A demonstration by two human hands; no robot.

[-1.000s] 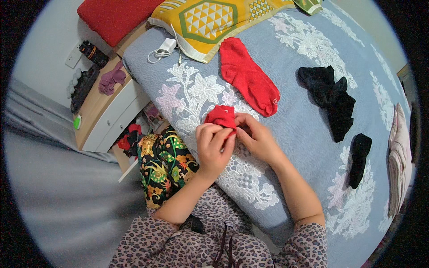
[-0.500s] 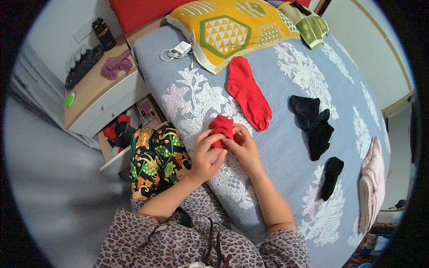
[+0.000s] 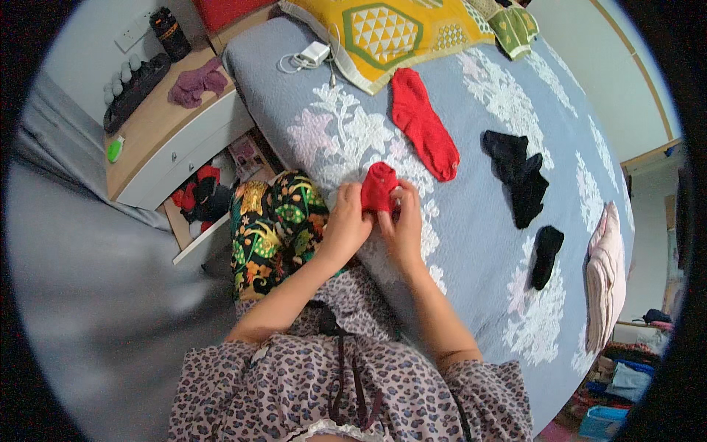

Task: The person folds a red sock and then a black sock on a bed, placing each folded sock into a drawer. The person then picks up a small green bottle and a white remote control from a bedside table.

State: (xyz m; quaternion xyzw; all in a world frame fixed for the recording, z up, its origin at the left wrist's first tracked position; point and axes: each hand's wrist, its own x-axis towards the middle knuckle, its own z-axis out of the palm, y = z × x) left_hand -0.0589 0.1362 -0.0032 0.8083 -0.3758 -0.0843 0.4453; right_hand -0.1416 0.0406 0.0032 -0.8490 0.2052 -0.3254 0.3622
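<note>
A person's left hand point(image 3: 349, 223) and right hand point(image 3: 403, 230) close together on a bundled red sock point(image 3: 379, 186) above a blue bed point(image 3: 471, 272), where another red sock point(image 3: 423, 125) lies near black socks point(image 3: 524, 184) and a yellow pillow point(image 3: 383, 37).

Both bare forearms are held out in front of the body. The left forearm point(image 3: 291, 291) is slanted up to the right, and the right forearm point(image 3: 437, 309) is slanted up to the left. The left wrist point(image 3: 333, 256) and the right wrist point(image 3: 412, 267) are held almost straight. The left grip point(image 3: 349, 227) and the right grip point(image 3: 403, 233) are held close together, side by side, with only a small gap between them. The fingers are bent in toward the middle on both sides. The right thumb point(image 3: 387, 222) is pointed up and a little left.
</note>
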